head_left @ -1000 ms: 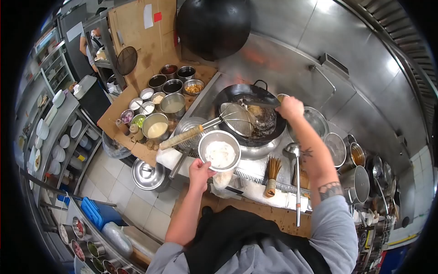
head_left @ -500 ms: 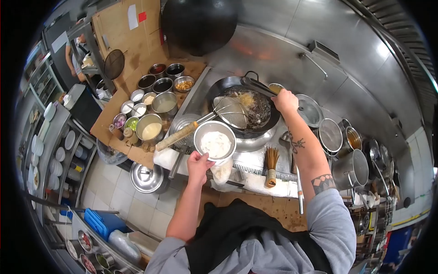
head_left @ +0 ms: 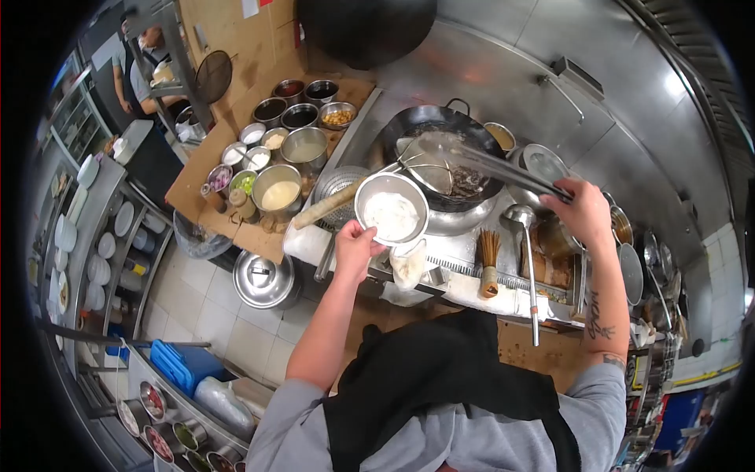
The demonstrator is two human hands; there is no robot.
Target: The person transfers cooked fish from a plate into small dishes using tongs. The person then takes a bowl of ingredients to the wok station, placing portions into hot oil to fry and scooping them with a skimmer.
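My left hand point(head_left: 355, 250) grips the rim of a metal bowl point(head_left: 363, 206) that holds pale pieces in white batter point(head_left: 391, 217). My right hand point(head_left: 580, 211) is closed on metal tongs point(head_left: 511, 167), which reach left over the wok; their far tips are blurred, so I cannot tell if anything is between them. Dark bubbling oil fills part of the black wok point(head_left: 401, 122). A wire strainer point(head_left: 431, 175) lies across the wok's near left side, its wrapped handle point(head_left: 334, 203) passing behind the bowl.
A ladle point(head_left: 528, 259) and a bamboo brush point(head_left: 489, 256) lie on the stove's front edge. Seasoning pots point(head_left: 302, 149) crowd the left side. A lidded pot point(head_left: 263, 279) stands on the floor. Another person point(head_left: 138, 79) is at the far left.
My right hand has drawn the tongs back to the right and toward me, away from the wok. My left hand still holds the bowl. The whole view has shifted slightly.
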